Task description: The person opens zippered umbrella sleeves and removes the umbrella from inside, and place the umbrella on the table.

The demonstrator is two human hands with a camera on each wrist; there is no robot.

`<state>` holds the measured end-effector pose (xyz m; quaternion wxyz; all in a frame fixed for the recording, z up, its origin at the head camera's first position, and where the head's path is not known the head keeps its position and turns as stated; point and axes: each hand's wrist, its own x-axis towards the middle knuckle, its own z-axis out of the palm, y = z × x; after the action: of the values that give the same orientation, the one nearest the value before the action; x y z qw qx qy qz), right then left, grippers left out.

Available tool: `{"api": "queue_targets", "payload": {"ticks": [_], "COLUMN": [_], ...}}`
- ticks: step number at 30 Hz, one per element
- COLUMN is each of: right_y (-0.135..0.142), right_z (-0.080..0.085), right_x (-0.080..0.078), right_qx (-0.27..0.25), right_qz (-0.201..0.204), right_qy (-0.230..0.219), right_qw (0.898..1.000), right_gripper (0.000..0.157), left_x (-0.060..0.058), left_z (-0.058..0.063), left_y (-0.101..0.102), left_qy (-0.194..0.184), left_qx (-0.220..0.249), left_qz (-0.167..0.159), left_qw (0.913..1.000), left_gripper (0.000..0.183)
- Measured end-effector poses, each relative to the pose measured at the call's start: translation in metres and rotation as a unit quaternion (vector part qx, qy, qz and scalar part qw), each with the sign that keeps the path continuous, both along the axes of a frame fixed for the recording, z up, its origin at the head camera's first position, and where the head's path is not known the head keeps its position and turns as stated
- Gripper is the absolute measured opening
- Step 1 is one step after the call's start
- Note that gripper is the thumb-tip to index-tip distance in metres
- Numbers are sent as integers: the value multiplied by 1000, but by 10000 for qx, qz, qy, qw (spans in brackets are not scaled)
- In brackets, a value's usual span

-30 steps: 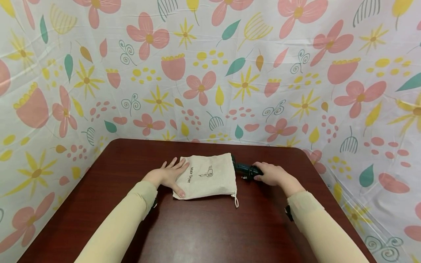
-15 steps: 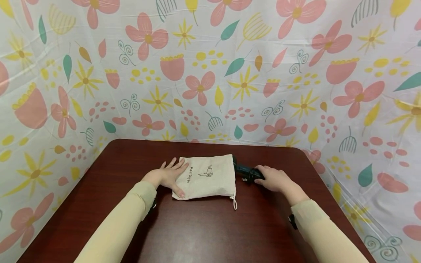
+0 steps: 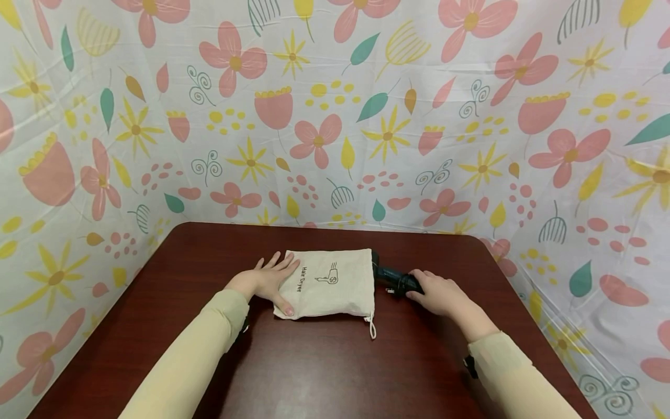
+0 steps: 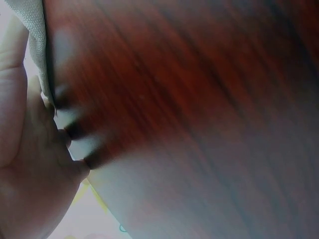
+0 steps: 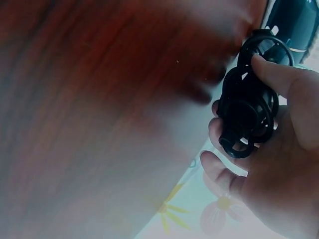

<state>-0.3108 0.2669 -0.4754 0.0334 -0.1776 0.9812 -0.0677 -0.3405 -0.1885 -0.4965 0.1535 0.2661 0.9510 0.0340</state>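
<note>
A cream cloth drawstring bag point(image 3: 335, 297), printed "Hair Dryer" with a small drawing, lies flat with its mouth to the right. My left hand point(image 3: 269, 282) rests spread on the bag's closed left end. From the mouth sticks out the dark handle of a hair dryer point(image 3: 388, 274), its black cord point(image 5: 244, 107) coiled round the handle's end. My right hand point(image 3: 437, 291) grips that handle end, thumb on one side and fingers curled on the other. The dryer's head is mostly hidden inside the bag. A metal plug point(image 3: 390, 290) shows beside the cord.
A drawstring loop point(image 3: 372, 329) hangs from the bag's near right corner onto the dark red-brown table point(image 3: 314, 372). Behind and at both sides of the table hangs a flower-patterned curtain point(image 3: 324, 116).
My right hand has moved slightly right and nearer, with the hair dryer's handle showing a little further right. The bag's mouth has shifted slightly nearer; my left hand stays in place.
</note>
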Motion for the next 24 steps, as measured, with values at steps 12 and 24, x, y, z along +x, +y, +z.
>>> {"api": "queue_targets", "payload": {"ticks": [12, 24], "right_y": [-2, -2], "right_z": [-2, 1], "right_x": [12, 22], "right_qx": [-130, -226], "right_qz": [-85, -58], "right_qy": [-97, -52], "right_qw": [9998, 9997], "right_gripper": [53, 49], "left_x": [4, 4], "left_z": [6, 7], "left_y": [2, 3], "left_qy": [-48, -38], "left_qx": [-13, -55], "left_qz": [-13, 1], "left_qw": [10000, 10000], "left_gripper": [141, 142]}}
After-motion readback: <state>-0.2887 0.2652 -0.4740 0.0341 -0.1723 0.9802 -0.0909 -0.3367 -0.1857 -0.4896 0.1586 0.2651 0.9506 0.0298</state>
